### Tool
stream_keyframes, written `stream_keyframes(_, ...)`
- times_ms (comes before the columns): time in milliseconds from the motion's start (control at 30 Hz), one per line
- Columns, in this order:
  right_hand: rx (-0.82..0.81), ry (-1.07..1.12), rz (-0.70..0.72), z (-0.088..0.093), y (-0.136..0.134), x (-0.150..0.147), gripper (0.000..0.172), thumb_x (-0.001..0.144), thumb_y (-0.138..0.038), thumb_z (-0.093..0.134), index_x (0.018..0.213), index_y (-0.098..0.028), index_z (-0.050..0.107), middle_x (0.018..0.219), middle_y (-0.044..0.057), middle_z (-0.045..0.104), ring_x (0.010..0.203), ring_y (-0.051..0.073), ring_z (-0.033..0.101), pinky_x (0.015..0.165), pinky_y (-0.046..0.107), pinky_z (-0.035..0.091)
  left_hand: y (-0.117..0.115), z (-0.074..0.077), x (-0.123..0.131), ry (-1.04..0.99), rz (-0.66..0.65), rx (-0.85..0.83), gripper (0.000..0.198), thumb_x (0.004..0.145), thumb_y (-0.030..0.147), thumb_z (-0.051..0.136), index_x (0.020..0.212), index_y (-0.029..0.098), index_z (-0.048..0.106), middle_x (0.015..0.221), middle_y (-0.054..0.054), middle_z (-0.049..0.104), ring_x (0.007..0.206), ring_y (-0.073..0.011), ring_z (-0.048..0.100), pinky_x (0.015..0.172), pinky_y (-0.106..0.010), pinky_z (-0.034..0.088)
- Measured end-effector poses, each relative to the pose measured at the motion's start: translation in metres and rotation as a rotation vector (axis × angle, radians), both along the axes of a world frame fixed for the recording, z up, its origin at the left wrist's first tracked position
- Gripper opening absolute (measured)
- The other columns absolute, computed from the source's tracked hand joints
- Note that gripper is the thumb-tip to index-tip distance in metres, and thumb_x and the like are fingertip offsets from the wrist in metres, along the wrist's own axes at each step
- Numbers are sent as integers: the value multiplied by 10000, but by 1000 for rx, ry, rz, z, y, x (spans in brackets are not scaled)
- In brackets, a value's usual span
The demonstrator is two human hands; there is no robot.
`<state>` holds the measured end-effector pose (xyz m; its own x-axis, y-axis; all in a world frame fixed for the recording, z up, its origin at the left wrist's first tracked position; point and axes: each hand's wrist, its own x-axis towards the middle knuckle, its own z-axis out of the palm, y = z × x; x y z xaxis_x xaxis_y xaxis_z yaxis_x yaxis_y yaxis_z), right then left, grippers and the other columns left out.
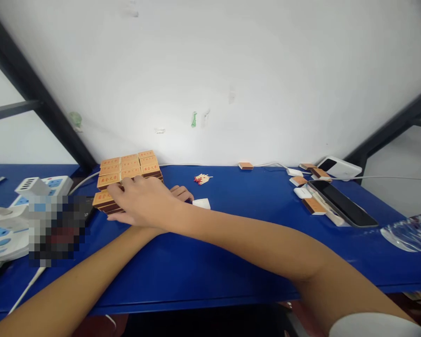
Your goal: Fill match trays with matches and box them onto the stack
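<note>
A block of orange matchboxes (130, 164) stands on the blue table (252, 234) by the white wall. My right hand (143, 202) reaches across to the left, with its fingers on top of the lower front stack of matchboxes (102, 200) and its thumb under the near side, gripping it. My left hand (182, 192) lies under the right wrist and is mostly hidden. Only its curled fingers show, just left of a small white tray (201, 203).
Loose red-tipped matches (202, 179) lie behind the tray. White power strips (7, 224) with cables sit at the left. To the right are single matchboxes (313, 206), a phone (344, 204), a white power bank (340, 167) and clear plastic (410, 231).
</note>
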<state>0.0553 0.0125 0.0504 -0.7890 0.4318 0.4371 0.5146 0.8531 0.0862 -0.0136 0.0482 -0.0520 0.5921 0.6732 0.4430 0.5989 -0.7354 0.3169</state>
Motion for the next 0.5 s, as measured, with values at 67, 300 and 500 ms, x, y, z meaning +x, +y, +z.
stream_keyframes(67,-91,33,-69,0,-3,-24,611,1010,-627,552,1251,-66,574,970,145,738,854,282,699,678,383,530,2,1,0,19,-33,10,169,996,397,595,961,247,667,959,-25,681,886,-187,599,803,-340,488)
stream_keyframes(300,-323,127,-321,-2,-18,-76,610,995,-625,550,1159,-42,623,1083,157,705,820,261,725,611,385,592,-17,18,6,51,-26,63,283,914,472,704,986,207,634,1002,-53,691,897,-217,596,781,-358,493)
stream_keyframes(500,-279,153,-297,-20,-14,-89,277,975,-286,595,1134,-61,618,1050,173,745,864,268,756,649,360,606,-26,25,10,74,-21,30,265,918,456,693,990,207,638,1008,-61,689,914,-230,609,786,-376,501)
